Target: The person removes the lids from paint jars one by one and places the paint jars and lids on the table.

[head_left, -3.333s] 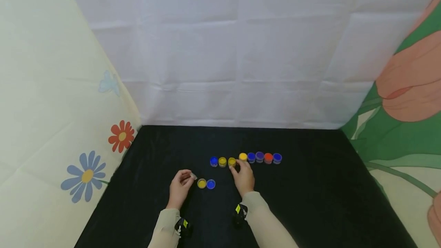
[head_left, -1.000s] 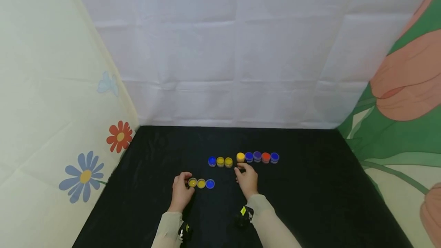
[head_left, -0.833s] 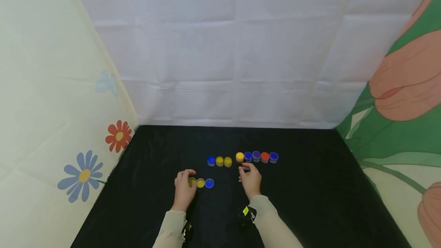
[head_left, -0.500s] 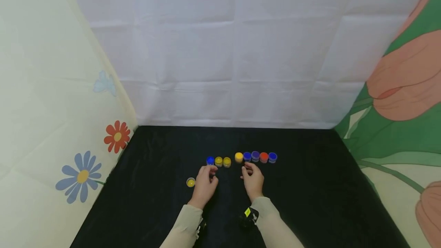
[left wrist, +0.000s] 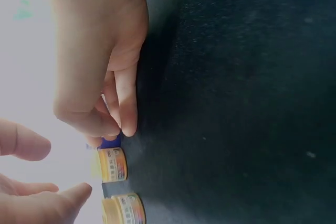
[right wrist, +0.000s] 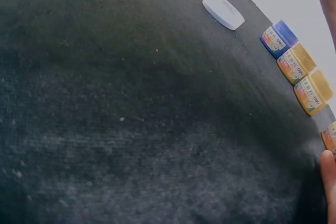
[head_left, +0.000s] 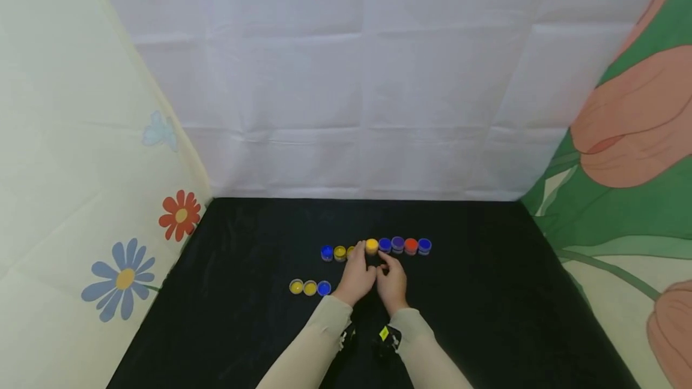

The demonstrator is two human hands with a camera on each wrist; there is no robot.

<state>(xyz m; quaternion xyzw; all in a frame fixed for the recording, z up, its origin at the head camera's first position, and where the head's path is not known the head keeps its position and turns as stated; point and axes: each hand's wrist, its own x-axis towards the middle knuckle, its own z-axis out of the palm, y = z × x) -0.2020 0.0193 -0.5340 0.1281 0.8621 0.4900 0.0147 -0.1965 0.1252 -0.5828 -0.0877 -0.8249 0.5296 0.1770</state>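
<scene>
Several small paint jars stand in a row on the black cloth. My left hand (head_left: 354, 278) reaches to the left side of a lidded yellow paint jar (head_left: 372, 247), its fingers extended. Close to the front right of that jar is my right hand (head_left: 390, 281), fingers loosely bent; in the left wrist view its fingertips (left wrist: 128, 127) lie right beside the jar and a blue one. Left of it stand a blue paint jar (head_left: 327, 253) and two yellow ones (head_left: 339, 253), the second partly hidden by my left hand. In front lie two yellow lids (head_left: 296, 286) and a blue lid (head_left: 324, 287).
Right of the yellow jar the row continues with a blue (head_left: 384, 245), a purple (head_left: 397, 244), a red (head_left: 411, 246) and another blue jar (head_left: 424, 246). A white cloth (head_left: 324, 107) hangs behind the table; flowered curtains (head_left: 125, 279) flank it.
My left hand put a yellow lid down at the left end of the front row, then moved right to the lidded yellow jar. My right hand left the neighbouring yellow jar and moved slightly right.
</scene>
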